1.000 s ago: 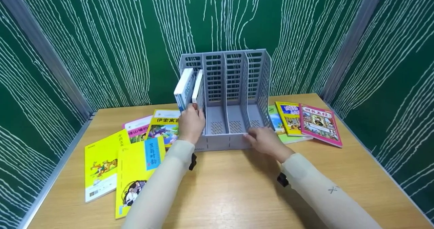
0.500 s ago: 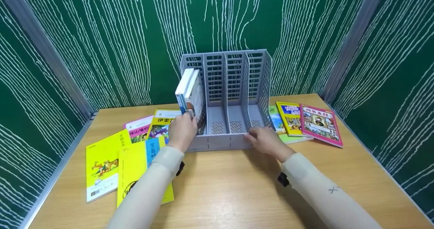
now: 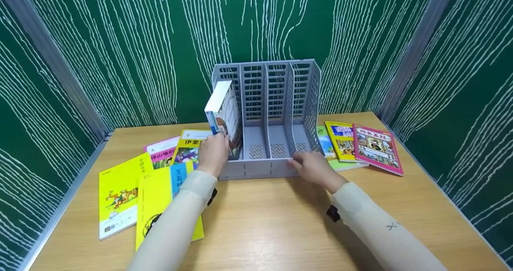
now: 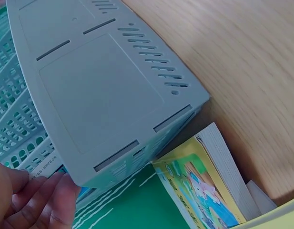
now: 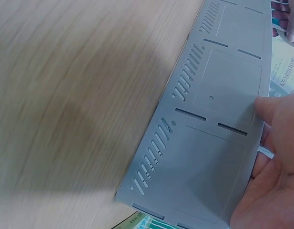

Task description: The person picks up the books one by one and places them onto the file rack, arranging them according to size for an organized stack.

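A grey magazine rack (image 3: 258, 169) with several upright compartments stands at the back of the table. Books (image 3: 225, 108) stand side by side in its leftmost compartment, white page edges upward. My left hand (image 3: 214, 152) pinches their lower front edges; in the left wrist view, the fingers (image 4: 42, 200) curl at a white spine beside the rack's front corner. At the rack's right front, my right hand (image 3: 314, 166) grips the low front wall. In the right wrist view, its thumb (image 5: 268, 109) lies on the outer face while the other fingers go behind the rim.
Left of the rack lie several books, including a yellow tiger book (image 3: 120, 195), a yellow book with a blue strip (image 3: 160, 195) and a pink one (image 3: 162, 152). On the right, a pink-bordered book (image 3: 376, 146) overlaps a yellow book (image 3: 342, 140). Green walls enclose the table (image 3: 272, 223).
The gap between the standing books has closed, and the right-hand one has shifted left against its neighbour. My left hand has moved slightly left with it. The right hand keeps its grip on the rack.
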Demonstrator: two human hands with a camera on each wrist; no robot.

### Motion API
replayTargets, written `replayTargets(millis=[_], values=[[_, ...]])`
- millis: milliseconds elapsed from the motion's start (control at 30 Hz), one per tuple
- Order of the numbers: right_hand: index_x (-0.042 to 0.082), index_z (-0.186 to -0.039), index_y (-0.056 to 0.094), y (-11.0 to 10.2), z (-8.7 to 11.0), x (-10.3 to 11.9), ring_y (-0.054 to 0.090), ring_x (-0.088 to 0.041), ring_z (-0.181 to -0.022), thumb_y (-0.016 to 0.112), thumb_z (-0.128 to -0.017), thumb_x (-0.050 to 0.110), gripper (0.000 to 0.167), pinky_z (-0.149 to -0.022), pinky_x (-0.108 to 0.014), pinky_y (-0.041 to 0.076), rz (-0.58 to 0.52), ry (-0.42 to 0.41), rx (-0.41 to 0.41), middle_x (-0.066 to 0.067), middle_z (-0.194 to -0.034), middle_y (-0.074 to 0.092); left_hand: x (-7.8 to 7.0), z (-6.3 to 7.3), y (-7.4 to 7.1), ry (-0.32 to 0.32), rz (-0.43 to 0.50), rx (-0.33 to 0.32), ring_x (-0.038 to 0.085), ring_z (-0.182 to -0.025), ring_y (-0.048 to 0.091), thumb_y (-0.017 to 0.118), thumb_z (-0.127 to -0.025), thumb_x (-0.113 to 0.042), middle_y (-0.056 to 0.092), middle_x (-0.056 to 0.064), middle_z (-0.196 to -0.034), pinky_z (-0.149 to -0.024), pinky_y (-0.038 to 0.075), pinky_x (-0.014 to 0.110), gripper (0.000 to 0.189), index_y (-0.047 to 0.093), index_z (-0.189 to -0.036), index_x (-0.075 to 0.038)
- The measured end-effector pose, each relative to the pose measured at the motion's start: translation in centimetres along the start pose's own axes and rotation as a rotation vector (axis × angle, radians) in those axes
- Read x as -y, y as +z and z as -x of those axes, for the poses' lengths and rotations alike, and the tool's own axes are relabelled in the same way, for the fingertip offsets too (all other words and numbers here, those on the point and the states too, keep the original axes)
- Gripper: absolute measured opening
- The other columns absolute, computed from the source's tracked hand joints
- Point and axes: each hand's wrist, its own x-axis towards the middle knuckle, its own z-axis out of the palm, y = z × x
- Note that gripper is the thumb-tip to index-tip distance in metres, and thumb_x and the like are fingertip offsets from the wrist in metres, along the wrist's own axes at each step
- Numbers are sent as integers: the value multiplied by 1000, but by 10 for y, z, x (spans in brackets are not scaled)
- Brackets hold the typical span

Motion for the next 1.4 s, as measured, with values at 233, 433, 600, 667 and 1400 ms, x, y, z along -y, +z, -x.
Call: replayTargets(millis=[233, 433, 600, 667, 1400], values=[[5, -133, 73, 2, -1, -1, 64, -24, -90, 59, -113, 35, 38, -84, -42, 59, -9, -31, -10, -8, -104, 76, -1, -3, 0, 7, -12, -14, 27, -78, 77, 51, -117, -30, 82, 20, -106, -64, 61, 36, 41, 76, -121, 3], [7, -131, 73, 3, -1, -1, 63, -23, -86, 60, -113, 35, 36, -78, -38, 56, -22, -7, 5, -5, -97, 72, 2, -2, 1, -6, 27, 11, 23, -74, 71, 53, -117, -31, 81, 17, -103, -63, 57, 32, 40, 75, -124, 1], [5, -133, 72, 2, -2, -2, 62, -24, -88, 60, -113, 34, 38, -78, -36, 55, -25, 8, 2, -6, -98, 73, 2, 2, -6, -11, 63, 66, 21, -75, 68, 59, -113, -37, 76, 11, -91, -66, 53, 31, 40, 76, -123, -2], [5, -133, 72, 2, -2, -2, 62, -24, -88, 60, -113, 34, 38, -77, -36, 54, -26, 15, 3, -7, -97, 72, 2, 5, -11, -6, 72, 93, 23, -79, 68, 62, -112, -38, 77, 10, -93, -70, 57, 32, 39, 76, -122, -3], [6, -135, 72, 3, 0, -1, 63, -24, -89, 59, -113, 35, 38, -77, -36, 57, -30, 16, 0, -7, -100, 74, 74, 17, -84, -21, -27, 332, 32, -106, 69, 72, -107, -29, 73, 18, -134, -108, 61, 49, 45, 66, -142, -3]])
